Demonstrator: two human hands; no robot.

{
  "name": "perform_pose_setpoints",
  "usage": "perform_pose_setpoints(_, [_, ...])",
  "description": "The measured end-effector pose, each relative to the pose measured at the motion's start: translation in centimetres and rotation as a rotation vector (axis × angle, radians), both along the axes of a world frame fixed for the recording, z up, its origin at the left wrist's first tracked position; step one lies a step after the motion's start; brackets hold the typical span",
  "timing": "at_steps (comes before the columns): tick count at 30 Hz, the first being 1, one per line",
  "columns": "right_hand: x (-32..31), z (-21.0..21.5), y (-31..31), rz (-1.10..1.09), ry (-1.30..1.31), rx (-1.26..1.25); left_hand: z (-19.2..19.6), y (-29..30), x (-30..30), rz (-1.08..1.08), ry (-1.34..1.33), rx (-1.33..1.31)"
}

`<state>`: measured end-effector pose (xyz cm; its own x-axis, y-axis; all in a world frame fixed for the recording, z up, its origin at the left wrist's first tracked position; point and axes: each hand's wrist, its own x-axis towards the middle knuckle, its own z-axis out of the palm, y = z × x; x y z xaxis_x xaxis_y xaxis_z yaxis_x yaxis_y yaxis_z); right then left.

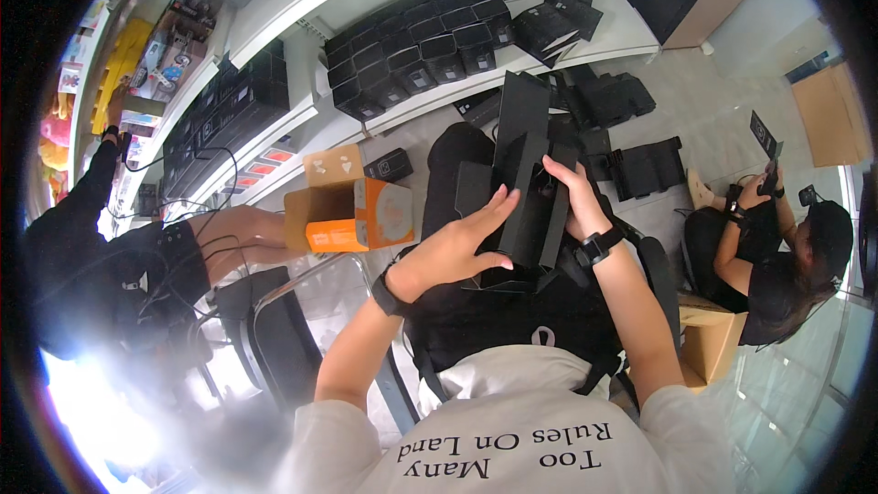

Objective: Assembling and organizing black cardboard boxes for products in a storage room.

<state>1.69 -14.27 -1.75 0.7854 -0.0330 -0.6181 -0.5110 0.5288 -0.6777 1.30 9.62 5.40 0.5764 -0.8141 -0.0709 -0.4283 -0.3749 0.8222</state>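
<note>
A partly folded black cardboard box [526, 210] rests above my lap, its long flap standing up at the far end. My left hand [457, 242] lies against the box's left side, fingers stretched out together and thumb apart near the close end. On the other side, my right hand [585, 201] holds the box's right wall. Its thumb shows along the edge, while the other fingers are mostly hidden. Inside the box is dark, and I cannot make out any contents.
Ahead, a white shelf [402, 105] carries rows of black boxes [412, 46]. Flattened black cartons [647, 167] lie on the floor. An open orange-and-white carton [361, 215] stands left. One person [101, 265] is at left; another [777, 247] sits at right beside a brown carton [713, 338].
</note>
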Motion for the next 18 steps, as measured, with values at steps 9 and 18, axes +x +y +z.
perform_pose_setpoints(9, [-2.4,-0.6,0.6,0.122,-0.246,-0.140,1.2,-0.5,-1.8,-0.093,-0.161,0.316])
perform_pose_setpoints(18, [-4.1,-0.7,1.4,0.445,-0.268,-0.484,2.5,0.1,-6.5,-0.056,-0.446,0.413])
